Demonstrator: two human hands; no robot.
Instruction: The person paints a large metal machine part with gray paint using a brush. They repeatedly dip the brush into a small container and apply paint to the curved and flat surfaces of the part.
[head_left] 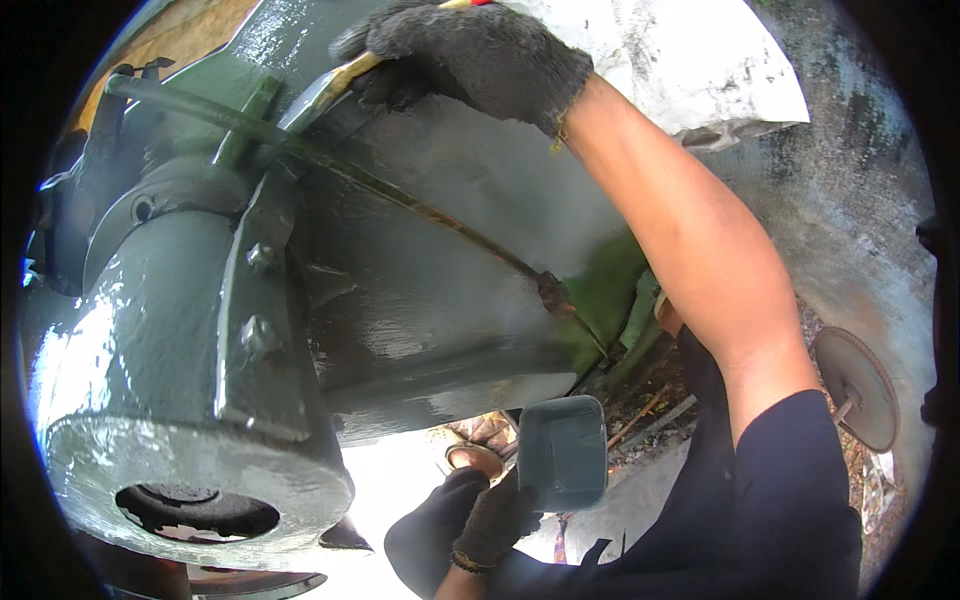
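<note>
In the upper middle, my right hand (480, 62), in a dark knit glove, is closed around the wooden handle of a paintbrush (352, 72). The brush's head points down and left, close to a thin metal rod (430, 213) and a large machine part. This dark grey-green metal body (150, 285) looks glossy and wet, with a bolted flange and a round opening at its lower end. Low in the picture my left hand (497, 522), gloved too, grips a rectangular tub (601, 450) by its near-left side. Dark grey-green paint shows inside the tub; my left fingers are partly hidden.
A smudged white sheet (660, 65) lies at the upper right, beside a stained grey surface (850, 190). A rusty round disc (857, 390) stands at the right. My sandalled foot (474, 460) is below the machine. Sticks and debris (645, 420) litter the ground.
</note>
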